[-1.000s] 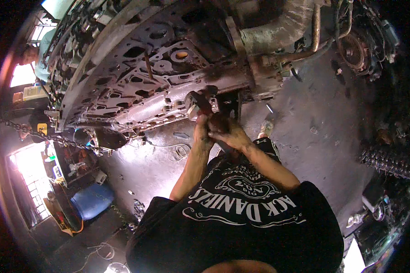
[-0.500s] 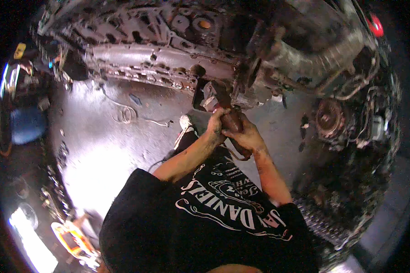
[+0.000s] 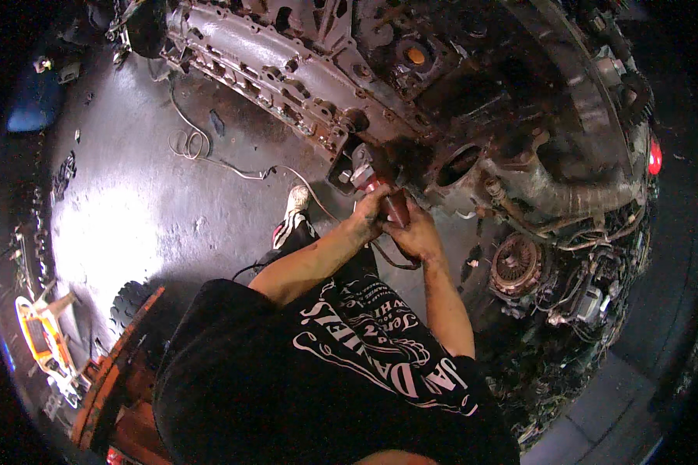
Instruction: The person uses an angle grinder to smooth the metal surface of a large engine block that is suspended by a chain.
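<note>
Power tool with a rounded, smooth reddish body and a blocky grey metal head lies between the two hands, its head pointing far and slightly left, just beside the near edge of the engine casting; whether they touch is hard to tell. Left hand is curled around the body just behind the head, and right hand is wrapped around it farther back, fingers closed, both skins smudged dark. The casting is long, dull silver and greasy brown, pitted with holes and round bosses. To the right are a ribbed metal pipe and a round, slotted rusty disc. To the left, a thin pale cable loops across the smooth grey floor, past a light shoe.
</note>
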`<state>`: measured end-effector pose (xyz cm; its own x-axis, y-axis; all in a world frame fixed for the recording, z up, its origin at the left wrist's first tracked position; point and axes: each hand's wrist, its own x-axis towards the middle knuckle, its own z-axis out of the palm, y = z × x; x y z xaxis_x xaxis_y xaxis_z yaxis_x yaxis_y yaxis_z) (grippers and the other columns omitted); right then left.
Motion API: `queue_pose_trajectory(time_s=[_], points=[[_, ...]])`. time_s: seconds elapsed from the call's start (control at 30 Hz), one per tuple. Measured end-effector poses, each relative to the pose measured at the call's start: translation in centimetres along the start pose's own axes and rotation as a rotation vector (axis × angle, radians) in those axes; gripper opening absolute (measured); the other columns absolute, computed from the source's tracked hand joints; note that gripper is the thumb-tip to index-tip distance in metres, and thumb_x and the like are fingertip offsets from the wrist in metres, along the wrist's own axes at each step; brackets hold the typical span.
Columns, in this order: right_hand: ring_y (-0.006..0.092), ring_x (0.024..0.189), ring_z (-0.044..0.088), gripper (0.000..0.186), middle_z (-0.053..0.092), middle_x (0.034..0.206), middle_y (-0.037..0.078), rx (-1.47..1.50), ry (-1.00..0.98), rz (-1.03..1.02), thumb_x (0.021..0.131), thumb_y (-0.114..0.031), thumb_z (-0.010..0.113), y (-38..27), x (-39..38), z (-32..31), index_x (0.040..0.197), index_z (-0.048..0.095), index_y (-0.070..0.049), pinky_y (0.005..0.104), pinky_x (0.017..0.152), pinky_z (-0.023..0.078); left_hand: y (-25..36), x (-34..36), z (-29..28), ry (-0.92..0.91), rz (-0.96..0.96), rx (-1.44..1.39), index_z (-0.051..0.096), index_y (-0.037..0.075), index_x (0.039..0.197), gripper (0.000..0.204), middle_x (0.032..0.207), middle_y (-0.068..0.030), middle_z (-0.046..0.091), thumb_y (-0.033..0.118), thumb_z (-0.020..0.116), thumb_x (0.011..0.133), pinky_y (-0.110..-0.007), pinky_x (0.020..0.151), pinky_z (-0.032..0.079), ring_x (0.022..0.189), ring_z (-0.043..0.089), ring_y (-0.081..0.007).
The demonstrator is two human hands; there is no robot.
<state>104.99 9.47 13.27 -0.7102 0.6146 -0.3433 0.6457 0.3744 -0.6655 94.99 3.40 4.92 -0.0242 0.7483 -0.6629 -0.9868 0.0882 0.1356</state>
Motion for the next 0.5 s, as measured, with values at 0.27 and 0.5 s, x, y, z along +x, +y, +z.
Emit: queue_pose_trajectory(time_s=[0.27,0.5], points=[[0.0375,0.108,0.056,0.079,0.059,0.117,0.019,-0.026,-0.196,0.083,0.068,-0.038,0.074,3.7,2.4,0.9,0.134,0.04,-0.01,0.0434,0.093,0.044,-1.7,3.8,-2.7,-0.034,0.172,-0.172,0.056,0.009,0.1,0.026,0.093,-0.0068,0.062,0.02,0.065,0.078,-0.037,0.081,0.05,0.085,0.06,-0.0222],[0.038,0.114,0.052,0.083,0.053,0.123,0.024,-0.003,-0.213,-0.008,0.068,-0.025,0.073,3.1,4.1,0.6,0.138,0.033,-0.003,0.0417,0.095,0.043,-0.6,3.5,-2.0,0.076,0.208,-0.221,0.058,0.008,0.095,0.02,0.086,-0.0065,0.063,0.02,0.063,0.08,-0.037,0.077,0.051,0.08,0.061,-0.0215]])
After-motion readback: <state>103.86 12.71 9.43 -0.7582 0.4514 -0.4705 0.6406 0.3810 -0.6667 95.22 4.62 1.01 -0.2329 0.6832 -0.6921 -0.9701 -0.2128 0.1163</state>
